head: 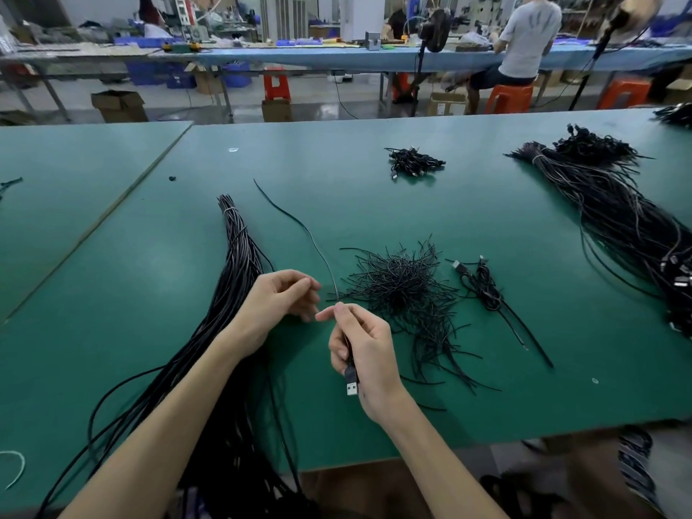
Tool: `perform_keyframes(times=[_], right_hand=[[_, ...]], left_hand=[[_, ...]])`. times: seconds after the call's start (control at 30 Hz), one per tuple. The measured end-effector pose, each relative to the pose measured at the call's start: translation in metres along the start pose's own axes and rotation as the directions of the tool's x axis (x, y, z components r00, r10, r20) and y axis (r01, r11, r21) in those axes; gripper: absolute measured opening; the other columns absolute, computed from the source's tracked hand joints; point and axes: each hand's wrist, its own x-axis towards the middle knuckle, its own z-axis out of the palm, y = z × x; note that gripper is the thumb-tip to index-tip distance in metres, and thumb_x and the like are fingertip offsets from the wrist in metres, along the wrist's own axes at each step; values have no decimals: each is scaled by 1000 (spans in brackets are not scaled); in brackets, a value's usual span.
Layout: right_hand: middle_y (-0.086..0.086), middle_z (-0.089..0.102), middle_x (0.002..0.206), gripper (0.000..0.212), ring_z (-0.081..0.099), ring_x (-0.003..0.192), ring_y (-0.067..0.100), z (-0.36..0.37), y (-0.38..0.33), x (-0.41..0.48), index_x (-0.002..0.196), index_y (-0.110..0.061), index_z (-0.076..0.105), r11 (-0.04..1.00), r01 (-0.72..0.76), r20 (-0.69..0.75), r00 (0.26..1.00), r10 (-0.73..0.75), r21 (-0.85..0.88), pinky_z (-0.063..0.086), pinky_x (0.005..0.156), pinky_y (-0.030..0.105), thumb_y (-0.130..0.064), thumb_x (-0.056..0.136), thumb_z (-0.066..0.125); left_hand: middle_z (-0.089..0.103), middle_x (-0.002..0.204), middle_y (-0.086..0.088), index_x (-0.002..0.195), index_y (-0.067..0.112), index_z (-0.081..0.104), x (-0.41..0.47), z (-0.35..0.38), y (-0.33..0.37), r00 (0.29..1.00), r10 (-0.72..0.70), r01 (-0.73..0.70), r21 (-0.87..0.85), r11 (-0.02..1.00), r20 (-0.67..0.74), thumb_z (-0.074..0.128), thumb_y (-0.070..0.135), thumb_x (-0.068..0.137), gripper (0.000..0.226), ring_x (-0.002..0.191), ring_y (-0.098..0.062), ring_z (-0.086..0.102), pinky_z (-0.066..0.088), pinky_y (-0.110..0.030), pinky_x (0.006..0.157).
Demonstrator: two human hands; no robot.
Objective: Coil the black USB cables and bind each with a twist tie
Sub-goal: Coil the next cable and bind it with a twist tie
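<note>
- Right hand (pixel 365 354) grasps one black cable (pixel 299 222): the fingers are curled round it, with thumb and forefinger pinching it at the top of the fist.
- The cable's plug (pixel 352 385) hangs out below the palm, metal end pointing toward the near table edge. The rest of the cable rises from the fingertips and runs away across the table in a long, loose curve to the upper left.
- Left hand (pixel 279 305) is just beside the right one, fingertips close to that pinch. Its fingers are loosely curled and relaxed, gripping nothing I can make out.
- Just right of the hands lies a tangled pile of twist ties (pixel 404 290) — short black strands, some trailing toward the near edge.
- Beyond that pile lies a single coiled cable (pixel 483 282), its tail stretched toward the near side.
- Under the left forearm, a thick bundle of loose cables (pixel 239 256) is tied near its far end and fans out over the near edge.
- Farther back sits a small heap of coiled cables (pixel 415 161). A big bundle (pixel 606 204) sprawls along the right side.
- All of it rests on a green table (pixel 374 204).
- Behind is a workshop — a long blue bench (pixel 337 58), a seated person (pixel 530 35) on an orange stool (pixel 509 97), and a cardboard box (pixel 120 104) on the floor.
</note>
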Motion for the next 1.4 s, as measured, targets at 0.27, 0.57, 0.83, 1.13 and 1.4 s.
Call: perform_keyframes(times=[0.27,0.57,0.83,1.13,1.4], right_hand=[[0,38,53,30,31,42,10,-2,-2,-1,92,-6,73,1000,8,23,1000,-8,-9,31,41,21,-28,104,56],[0,44,54,31,35,41,12,-1,0,0,97,-10,74,998,5,36,999,-3,-69,29,42,24,-32,106,56],[2,47,53,27,40,41,13,2,-2,-1,93,-8,74,993,11,35,999,-7,-115,37,42,22,-24,106,58],[2,56,62,20,42,42,12,1,-3,-3,103,-19,77,991,13,-15,1000,-15,-130,31,39,19,-22,106,57],[14,72,84,10,55,54,16,1,-7,0,108,1,60,998,18,-181,984,-6,62,38,41,24,-4,100,63]], left_hand=[[68,65,6,82,23,73,1,-21,-14,970,239,-162,596,786,-51,63,9,97,22,54,-6,56,46,-20,58],[72,69,3,87,14,73,22,-5,6,993,71,-12,499,866,-99,48,29,109,37,58,-14,63,47,-28,59],[63,78,-5,97,5,71,21,29,4,984,-170,180,-343,922,57,70,22,97,18,59,-15,58,42,-20,48],[67,76,-5,98,2,69,18,0,-3,977,-144,21,-601,799,-158,68,7,95,6,64,-17,65,50,-22,54],[48,66,5,96,7,63,21,-6,-7,962,-203,60,-585,809,-183,56,12,101,9,50,-8,47,35,-19,43]])
